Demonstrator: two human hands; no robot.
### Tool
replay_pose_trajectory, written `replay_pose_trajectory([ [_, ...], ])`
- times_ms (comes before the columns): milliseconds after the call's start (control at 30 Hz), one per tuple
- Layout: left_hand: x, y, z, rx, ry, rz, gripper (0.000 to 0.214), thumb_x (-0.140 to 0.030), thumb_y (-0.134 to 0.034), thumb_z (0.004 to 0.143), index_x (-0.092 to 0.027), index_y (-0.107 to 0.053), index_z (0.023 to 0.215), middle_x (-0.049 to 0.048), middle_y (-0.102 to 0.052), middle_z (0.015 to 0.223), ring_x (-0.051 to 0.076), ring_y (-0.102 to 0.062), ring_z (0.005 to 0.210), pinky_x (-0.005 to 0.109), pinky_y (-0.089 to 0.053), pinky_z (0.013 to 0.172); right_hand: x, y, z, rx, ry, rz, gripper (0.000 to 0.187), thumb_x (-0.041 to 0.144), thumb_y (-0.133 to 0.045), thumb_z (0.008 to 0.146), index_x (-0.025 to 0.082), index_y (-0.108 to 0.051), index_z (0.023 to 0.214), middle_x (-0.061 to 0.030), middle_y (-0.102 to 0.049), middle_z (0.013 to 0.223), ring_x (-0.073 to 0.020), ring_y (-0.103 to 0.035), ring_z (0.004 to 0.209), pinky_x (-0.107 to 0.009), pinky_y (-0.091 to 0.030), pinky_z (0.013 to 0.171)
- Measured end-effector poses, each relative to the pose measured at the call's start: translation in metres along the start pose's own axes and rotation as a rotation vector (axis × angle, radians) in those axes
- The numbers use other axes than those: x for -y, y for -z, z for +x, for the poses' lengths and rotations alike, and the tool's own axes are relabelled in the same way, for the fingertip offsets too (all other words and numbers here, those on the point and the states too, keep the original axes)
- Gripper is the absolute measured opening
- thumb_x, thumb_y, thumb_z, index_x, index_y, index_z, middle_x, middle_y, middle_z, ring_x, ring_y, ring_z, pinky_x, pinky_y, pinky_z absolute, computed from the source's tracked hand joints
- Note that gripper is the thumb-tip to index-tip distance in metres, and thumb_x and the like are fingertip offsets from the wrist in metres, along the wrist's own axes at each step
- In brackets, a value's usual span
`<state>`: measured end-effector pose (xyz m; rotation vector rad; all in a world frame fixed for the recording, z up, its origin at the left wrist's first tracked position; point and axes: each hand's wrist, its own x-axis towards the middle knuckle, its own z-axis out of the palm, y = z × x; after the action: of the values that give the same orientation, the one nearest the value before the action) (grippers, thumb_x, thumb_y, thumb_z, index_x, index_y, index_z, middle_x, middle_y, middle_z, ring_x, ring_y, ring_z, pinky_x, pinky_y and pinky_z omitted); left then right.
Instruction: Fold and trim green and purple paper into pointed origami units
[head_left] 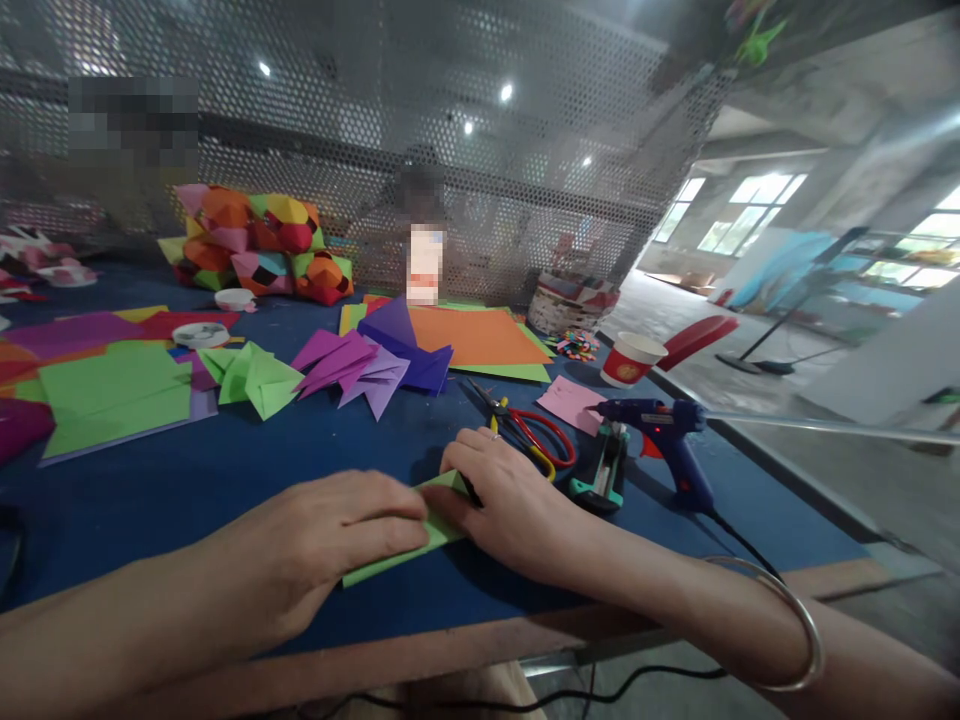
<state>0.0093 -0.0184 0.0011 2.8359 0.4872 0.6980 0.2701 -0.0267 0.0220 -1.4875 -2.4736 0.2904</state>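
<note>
A folded strip of light green paper [409,556] lies slantwise on the blue table near its front edge. My left hand [322,540] presses on the strip from the left, fingers together over its middle. At the strip's far right end, my right hand [517,500] pinches the paper between thumb and bent fingers; the fingertips are partly hidden. Just beyond my right hand lie red-handled scissors [544,435] and a yellow-handled tool [517,435]. Folded pieces in green [259,380], magenta [341,360], lilac [379,375] and dark purple [409,350] paper sit farther back.
At right are a blue glue gun [660,430] with a cord, a teal-and-black cutter [604,470], pink paper [570,403] and a paper cup [632,358]. Orange sheets [480,337], green sheets [116,390] and a colourful paper model [262,245] stand before a perforated metal screen [480,120].
</note>
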Motion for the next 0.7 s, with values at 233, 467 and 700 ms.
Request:
replay_pose_trajectory([
  [233, -0.0044, 0.0042, 0.0002, 0.043, -0.041, -0.001, 0.072, 0.007, -0.042, 0.091, -0.023, -0.084, 0.141, 0.0074, -0.089, 0.14, 0.021, -0.086, 0.128, 0.027, -0.066, 0.116, -0.0023, -0.0014, -0.0001, -0.042, -0.008, 0.059, 0.022, 0.014, -0.08, 0.104, 0.022, -0.063, 0.091, -0.0042, -0.068, 0.097, -0.0236, -0.065, 0.098, -0.036, -0.049, 0.091],
  [467, -0.0049, 0.003, 0.0023, 0.029, -0.027, 0.032, 0.074, 0.006, -0.042, 0.091, -0.025, -0.084, 0.143, 0.0056, -0.088, 0.142, 0.021, -0.086, 0.128, 0.026, -0.066, 0.116, -0.004, 0.0018, -0.0003, -0.07, -0.031, 0.141, 0.028, 0.011, -0.083, 0.1, 0.022, -0.061, 0.09, -0.0014, -0.067, 0.093, -0.0208, -0.062, 0.091, -0.033, -0.046, 0.084],
  [700, -0.0031, 0.0005, -0.0002, -0.024, -0.055, 0.056, 0.076, 0.006, -0.043, 0.081, -0.023, -0.085, 0.137, 0.0056, -0.09, 0.137, 0.02, -0.088, 0.123, 0.025, -0.066, 0.114, -0.0053, 0.0001, 0.004, -0.087, -0.033, 0.158, 0.027, 0.008, -0.083, 0.102, 0.021, -0.065, 0.086, -0.0007, -0.067, 0.089, -0.0197, -0.062, 0.087, -0.032, -0.045, 0.081],
])
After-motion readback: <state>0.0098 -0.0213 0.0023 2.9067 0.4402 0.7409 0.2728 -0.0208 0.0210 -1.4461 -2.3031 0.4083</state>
